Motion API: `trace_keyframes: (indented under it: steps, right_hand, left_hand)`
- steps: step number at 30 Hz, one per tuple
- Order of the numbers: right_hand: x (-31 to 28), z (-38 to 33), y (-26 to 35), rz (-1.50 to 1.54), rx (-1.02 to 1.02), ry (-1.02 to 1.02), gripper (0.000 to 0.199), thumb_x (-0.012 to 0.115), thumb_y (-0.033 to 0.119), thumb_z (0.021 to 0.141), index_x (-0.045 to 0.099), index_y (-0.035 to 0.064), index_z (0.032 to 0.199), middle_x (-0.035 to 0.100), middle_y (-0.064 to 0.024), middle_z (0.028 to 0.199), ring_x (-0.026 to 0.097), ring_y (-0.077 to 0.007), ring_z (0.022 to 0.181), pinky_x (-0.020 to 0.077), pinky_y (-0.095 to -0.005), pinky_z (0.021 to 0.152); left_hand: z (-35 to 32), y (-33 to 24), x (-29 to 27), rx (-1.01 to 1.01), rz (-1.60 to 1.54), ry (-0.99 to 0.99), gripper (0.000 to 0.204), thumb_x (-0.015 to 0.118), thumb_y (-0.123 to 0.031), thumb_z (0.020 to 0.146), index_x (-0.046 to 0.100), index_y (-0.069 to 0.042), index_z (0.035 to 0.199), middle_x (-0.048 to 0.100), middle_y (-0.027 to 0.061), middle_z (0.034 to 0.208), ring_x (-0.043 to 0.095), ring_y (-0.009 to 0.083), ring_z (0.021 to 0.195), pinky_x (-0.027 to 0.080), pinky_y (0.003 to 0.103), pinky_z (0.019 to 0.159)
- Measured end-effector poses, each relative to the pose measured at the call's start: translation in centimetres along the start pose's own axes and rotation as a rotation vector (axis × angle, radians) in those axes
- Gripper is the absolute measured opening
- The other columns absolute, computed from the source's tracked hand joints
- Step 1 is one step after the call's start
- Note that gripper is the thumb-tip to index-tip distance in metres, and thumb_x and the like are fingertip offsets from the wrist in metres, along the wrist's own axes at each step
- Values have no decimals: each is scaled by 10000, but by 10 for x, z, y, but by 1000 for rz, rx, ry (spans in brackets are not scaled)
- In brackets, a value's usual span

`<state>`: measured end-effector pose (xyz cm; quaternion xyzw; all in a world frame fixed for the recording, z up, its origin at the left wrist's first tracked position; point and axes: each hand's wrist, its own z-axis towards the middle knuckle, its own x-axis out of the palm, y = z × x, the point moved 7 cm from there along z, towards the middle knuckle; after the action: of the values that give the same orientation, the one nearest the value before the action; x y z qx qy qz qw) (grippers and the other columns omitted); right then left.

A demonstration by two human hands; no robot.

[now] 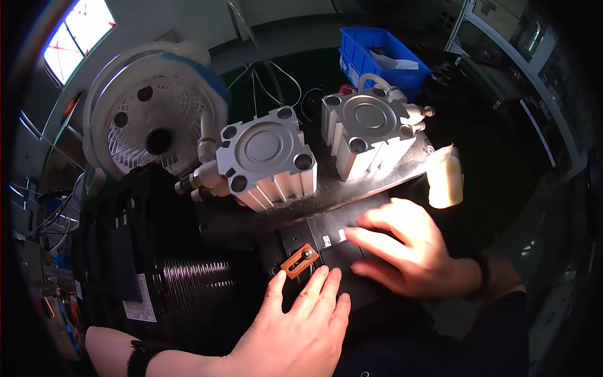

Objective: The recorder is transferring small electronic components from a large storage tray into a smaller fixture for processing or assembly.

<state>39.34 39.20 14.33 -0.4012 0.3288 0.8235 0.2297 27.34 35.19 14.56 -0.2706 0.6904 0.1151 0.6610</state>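
Observation:
My left hand (298, 330) lies with its fingers stretched out on a black fixture (339, 257). Its fingertips are close to an orange-brown slotted block (299, 261) with a round bolt head at one end. To the right, my right hand (408, 251) hovers low over the same fixture, fingers curved and apart. A small white-and-silver piece (342, 234) sits at the tip of one of its fingers, and a similar small piece (326, 240) lies just left of it. No object shows between the fingers of either hand.
Behind the fixture stand two silver metal cylinder blocks, one left (267, 157) and one right (370, 129), on a dark plate. A white fan (154, 110) is at the back left, a blue bin (383, 60) at the back right. Black crates (132, 251) stack at left; a pale-yellow roll (445, 179) stands right.

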Motion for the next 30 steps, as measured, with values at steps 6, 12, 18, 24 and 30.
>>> trace_keyframes:
  steps: [6,12,18,24,30]
  right_hand:
    - [-4,-32,14,-13,15,202,416,722,366,721,641,101,1031,595,-102,1090,528,-257,1073,392,-443,927]
    - [2,-7,-2,15,14,118,349,733,284,714,648,47,956,617,-120,1021,596,-267,951,456,-404,869]
    - [4,10,-18,162,55,110,538,832,311,604,605,41,1010,573,-153,1024,562,-300,911,424,-386,834]
    - [11,8,-26,228,95,199,564,846,287,595,582,17,1012,600,-93,930,557,-260,869,418,-342,780]
    - [14,7,-24,213,87,195,565,851,288,587,584,17,1004,600,-95,939,556,-258,881,421,-341,780]
  left_hand:
    - [-5,-6,-31,33,-111,152,511,517,-214,816,432,68,1233,353,274,1341,317,358,1289,249,599,989]
    - [11,14,-25,33,7,400,784,678,-389,744,357,65,1297,266,291,1383,225,417,1318,384,599,900]
    - [14,22,-13,-118,-39,83,451,459,-240,840,527,33,1192,394,243,1339,378,362,1266,339,644,892]
    - [11,23,-4,-115,-44,61,450,485,-259,822,554,22,1167,378,234,1346,390,383,1241,385,646,830]
    - [8,23,-2,-130,-81,81,449,481,-269,819,565,6,1165,381,229,1350,391,373,1242,384,656,815]
